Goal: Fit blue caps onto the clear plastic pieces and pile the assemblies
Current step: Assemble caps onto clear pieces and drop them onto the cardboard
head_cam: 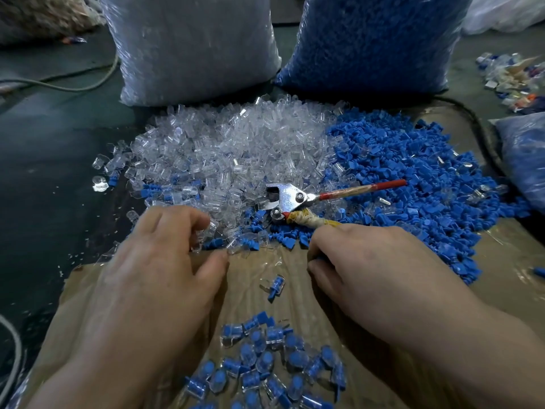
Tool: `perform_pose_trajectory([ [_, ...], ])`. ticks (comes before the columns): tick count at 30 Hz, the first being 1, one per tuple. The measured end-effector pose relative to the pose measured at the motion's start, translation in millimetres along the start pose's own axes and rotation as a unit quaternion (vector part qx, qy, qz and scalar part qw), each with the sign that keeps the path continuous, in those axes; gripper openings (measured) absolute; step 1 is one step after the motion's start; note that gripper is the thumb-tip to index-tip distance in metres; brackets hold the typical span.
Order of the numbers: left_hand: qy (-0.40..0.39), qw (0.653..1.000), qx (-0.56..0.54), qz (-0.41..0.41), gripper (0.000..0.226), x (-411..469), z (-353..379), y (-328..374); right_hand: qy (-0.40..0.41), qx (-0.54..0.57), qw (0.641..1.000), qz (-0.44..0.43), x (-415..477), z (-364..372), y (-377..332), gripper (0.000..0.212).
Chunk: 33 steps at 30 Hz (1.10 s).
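Observation:
My left hand reaches into the near edge of the clear plastic pieces pile. Its curled fingers and thumb close around a clear piece. My right hand grips the tape-wrapped lower handle of a metal crimping tool. The tool's red upper handle sticks out over the blue caps pile. Something blue shows at my right fingertips. Capped assemblies lie heaped near me between my wrists. One assembly lies alone on the brown sheet.
A big bag of clear pieces and a big bag of blue caps stand behind the piles. Another bag lies at the right edge, with mixed scraps beyond it. A cable runs across the dark floor at left.

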<state>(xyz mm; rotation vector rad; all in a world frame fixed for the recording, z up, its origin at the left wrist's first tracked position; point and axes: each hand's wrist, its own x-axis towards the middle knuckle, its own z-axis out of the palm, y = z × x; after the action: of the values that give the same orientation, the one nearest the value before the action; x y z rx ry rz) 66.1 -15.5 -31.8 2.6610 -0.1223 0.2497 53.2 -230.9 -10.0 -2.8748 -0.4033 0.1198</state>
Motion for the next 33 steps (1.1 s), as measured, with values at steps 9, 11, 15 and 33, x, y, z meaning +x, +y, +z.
perform_pose_trajectory([
  [9, -0.026, 0.996, 0.06, 0.053, 0.034, -4.3, 4.9, 6.6, 0.057, 0.094, 0.993, -0.037, -0.3, 5.0, -12.9, 0.015],
  [11, -0.024, 0.996, 0.061, 0.056, 0.03, -4.2, 5.6, 6.0, 0.065, 0.122, 0.989, -0.056, -0.1, 5.7, -16.0, 0.013],
  [15, -0.021, 0.997, 0.046, 0.065, 0.02, -3.1, 8.5, 4.5, 0.035, 0.157, 0.98, -0.121, -1.6, 8.7, -22.9, 0.011],
  [33, -0.05, 0.994, 0.004, 0.101, 0.033, -2.1, 10.0, 3.6, 0.101, 0.258, 0.96, -0.047, 2.2, 12.3, -12.7, 0.015],
])
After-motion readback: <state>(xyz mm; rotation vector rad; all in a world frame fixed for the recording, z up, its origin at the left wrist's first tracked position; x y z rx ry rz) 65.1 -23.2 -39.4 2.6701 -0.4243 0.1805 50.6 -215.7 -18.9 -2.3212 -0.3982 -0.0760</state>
